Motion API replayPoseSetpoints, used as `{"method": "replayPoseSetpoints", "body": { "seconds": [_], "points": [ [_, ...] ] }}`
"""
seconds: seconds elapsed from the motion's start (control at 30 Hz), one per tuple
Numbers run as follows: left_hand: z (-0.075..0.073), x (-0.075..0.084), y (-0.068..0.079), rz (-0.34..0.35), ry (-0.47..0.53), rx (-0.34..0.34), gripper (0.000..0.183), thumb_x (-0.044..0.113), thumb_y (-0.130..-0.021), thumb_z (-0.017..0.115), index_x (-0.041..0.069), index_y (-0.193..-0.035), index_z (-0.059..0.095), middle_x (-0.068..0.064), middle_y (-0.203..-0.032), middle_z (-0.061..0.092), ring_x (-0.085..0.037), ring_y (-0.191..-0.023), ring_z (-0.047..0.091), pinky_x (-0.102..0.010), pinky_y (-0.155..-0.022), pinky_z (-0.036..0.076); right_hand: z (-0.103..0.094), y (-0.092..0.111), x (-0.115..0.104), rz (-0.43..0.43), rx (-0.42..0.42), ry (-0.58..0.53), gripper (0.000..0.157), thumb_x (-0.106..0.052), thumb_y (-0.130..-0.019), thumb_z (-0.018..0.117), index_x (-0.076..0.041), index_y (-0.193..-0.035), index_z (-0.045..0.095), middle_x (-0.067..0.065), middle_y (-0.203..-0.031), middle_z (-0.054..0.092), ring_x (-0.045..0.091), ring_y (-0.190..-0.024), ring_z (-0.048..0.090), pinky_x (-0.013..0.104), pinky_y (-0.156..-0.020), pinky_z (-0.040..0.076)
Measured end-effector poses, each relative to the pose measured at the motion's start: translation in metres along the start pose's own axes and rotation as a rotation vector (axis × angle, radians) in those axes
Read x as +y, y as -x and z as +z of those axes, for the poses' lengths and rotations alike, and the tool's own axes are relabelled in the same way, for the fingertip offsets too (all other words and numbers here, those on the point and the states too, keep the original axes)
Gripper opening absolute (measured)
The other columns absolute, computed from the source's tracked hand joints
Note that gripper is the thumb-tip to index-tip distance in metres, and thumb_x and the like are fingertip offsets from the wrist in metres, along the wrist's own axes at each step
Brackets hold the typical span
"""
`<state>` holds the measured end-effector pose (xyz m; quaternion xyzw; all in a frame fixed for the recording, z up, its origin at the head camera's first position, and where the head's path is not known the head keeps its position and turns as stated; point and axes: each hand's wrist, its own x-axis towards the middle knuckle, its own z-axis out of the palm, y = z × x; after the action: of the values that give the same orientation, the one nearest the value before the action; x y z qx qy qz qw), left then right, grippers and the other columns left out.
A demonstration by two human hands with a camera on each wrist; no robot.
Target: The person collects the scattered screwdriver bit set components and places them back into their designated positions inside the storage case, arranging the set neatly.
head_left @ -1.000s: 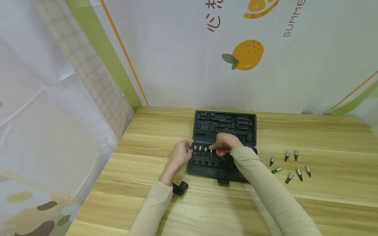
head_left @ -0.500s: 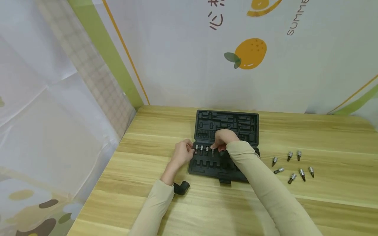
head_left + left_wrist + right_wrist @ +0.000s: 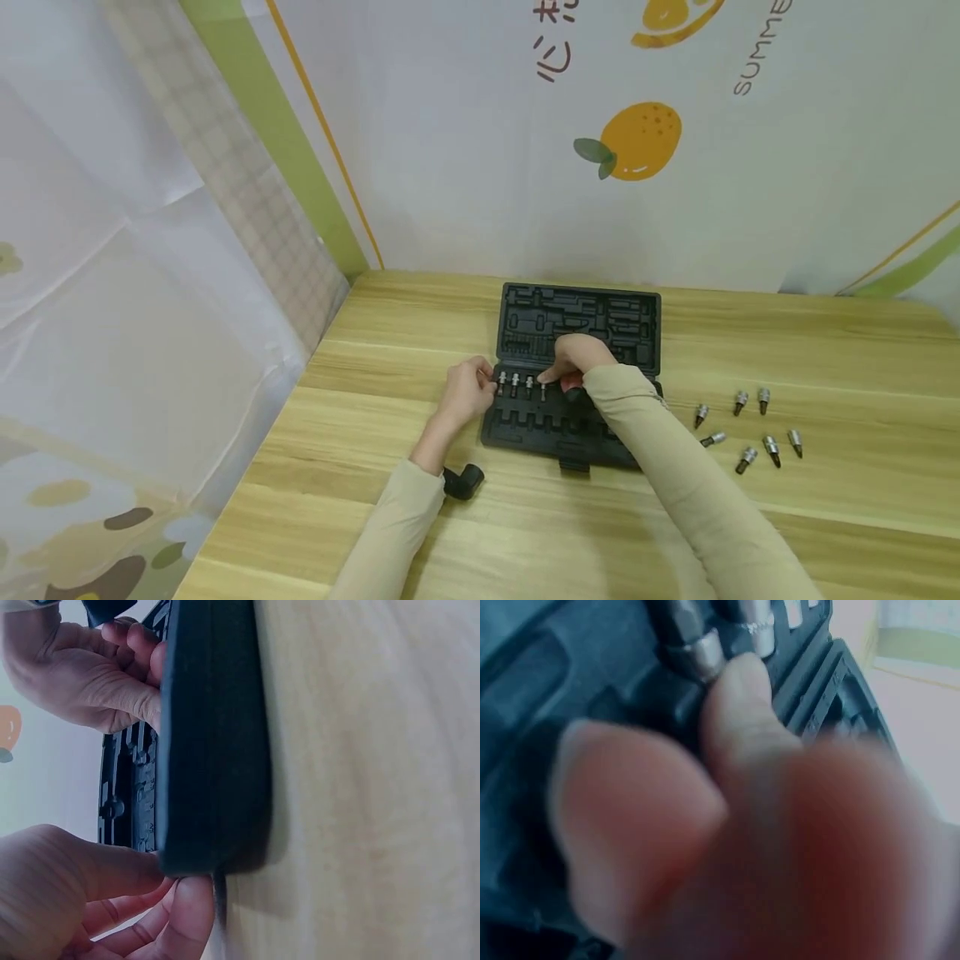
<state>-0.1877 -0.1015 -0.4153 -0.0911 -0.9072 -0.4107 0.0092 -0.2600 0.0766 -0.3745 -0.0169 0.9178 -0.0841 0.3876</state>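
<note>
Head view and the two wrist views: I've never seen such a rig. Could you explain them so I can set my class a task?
There is no machine: a person works with bare hands. The widest picture comes from a camera on the head, looking down; the others come from one camera on each wrist. On the table lies an open black case. Four silver-topped bits show inside, and seven loose bits lie to its right. A bent black object, partly hidden, lies by the left forearm. The left hand pinches the case's edge; the right hand touches one bit in the case.
</note>
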Motion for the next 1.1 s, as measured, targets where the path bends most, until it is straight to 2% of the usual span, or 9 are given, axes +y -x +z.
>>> {"method": "replayPoseSetpoints", "body": {
  "seconds": [0.2,0.33,0.5,0.63,0.83,0.97,1.1],
  "points": [
    [0.001,0.000,-0.002,0.019,-0.001,0.013,0.006,-0.007,-0.081,0.062,-0.005,-0.086,0.058,-0.008,-0.063,0.057,-0.013,-0.054,0.050,-0.023,-0.048,0.041,0.002,0.003,0.000,-0.011,0.076,-0.019,0.035,-0.038,-0.088,0.064,-0.009,-0.068,0.067,-0.002,-0.048,0.051,0.009,-0.044,0.046,0.026,-0.059,0.046],
    [0.002,0.002,-0.002,0.021,0.000,0.010,0.006,-0.007,-0.081,0.061,-0.006,-0.086,0.058,-0.009,-0.062,0.058,-0.013,-0.053,0.049,-0.022,-0.047,0.040,0.005,0.007,0.001,-0.037,0.151,-0.080,0.029,-0.033,-0.085,0.069,-0.006,-0.074,0.067,0.000,-0.048,0.051,0.009,-0.043,0.050,0.026,-0.061,0.050],
    [0.002,0.002,-0.002,0.001,0.010,0.006,0.006,-0.008,-0.081,0.061,-0.006,-0.086,0.058,-0.009,-0.063,0.058,-0.012,-0.053,0.049,-0.021,-0.047,0.039,0.013,0.013,0.004,-0.129,0.299,-0.106,0.031,-0.029,-0.079,0.076,-0.006,-0.063,0.065,0.004,-0.048,0.057,0.014,-0.046,0.058,0.029,-0.056,0.052],
    [0.002,0.001,-0.002,0.002,0.018,0.014,0.006,-0.008,-0.081,0.061,-0.006,-0.086,0.058,-0.010,-0.063,0.059,-0.013,-0.053,0.050,-0.021,-0.047,0.039,0.019,0.014,0.005,-0.163,0.372,-0.141,0.033,-0.027,-0.078,0.077,-0.007,-0.055,0.064,0.005,-0.047,0.058,0.016,-0.046,0.060,0.029,-0.051,0.050],
    [0.003,0.001,-0.001,0.000,0.016,0.013,0.007,-0.007,-0.082,0.061,-0.006,-0.087,0.058,-0.010,-0.064,0.060,-0.014,-0.054,0.052,-0.022,-0.048,0.041,0.025,0.019,0.011,-0.225,0.438,-0.242,0.038,-0.025,-0.080,0.075,-0.007,-0.050,0.061,0.003,-0.043,0.055,0.018,-0.046,0.060,0.027,-0.046,0.047],
    [0.003,0.002,-0.001,-0.011,0.013,0.015,0.007,-0.007,-0.081,0.061,-0.006,-0.088,0.059,-0.010,-0.065,0.061,-0.015,-0.054,0.052,-0.023,-0.048,0.041,0.026,0.026,0.020,-0.281,0.459,-0.313,0.034,-0.024,-0.083,0.072,-0.004,-0.056,0.065,0.002,-0.045,0.056,0.020,-0.048,0.062,0.029,-0.049,0.050],
    [0.004,0.002,-0.001,-0.022,0.012,0.016,0.008,-0.008,-0.081,0.062,-0.006,-0.088,0.059,-0.010,-0.065,0.061,-0.015,-0.055,0.053,-0.023,-0.048,0.042,0.025,0.031,0.030,-0.302,0.472,-0.344,0.030,-0.022,-0.086,0.068,-0.001,-0.064,0.068,0.003,-0.049,0.059,0.022,-0.052,0.063,0.029,-0.049,0.049]
  ]
}}
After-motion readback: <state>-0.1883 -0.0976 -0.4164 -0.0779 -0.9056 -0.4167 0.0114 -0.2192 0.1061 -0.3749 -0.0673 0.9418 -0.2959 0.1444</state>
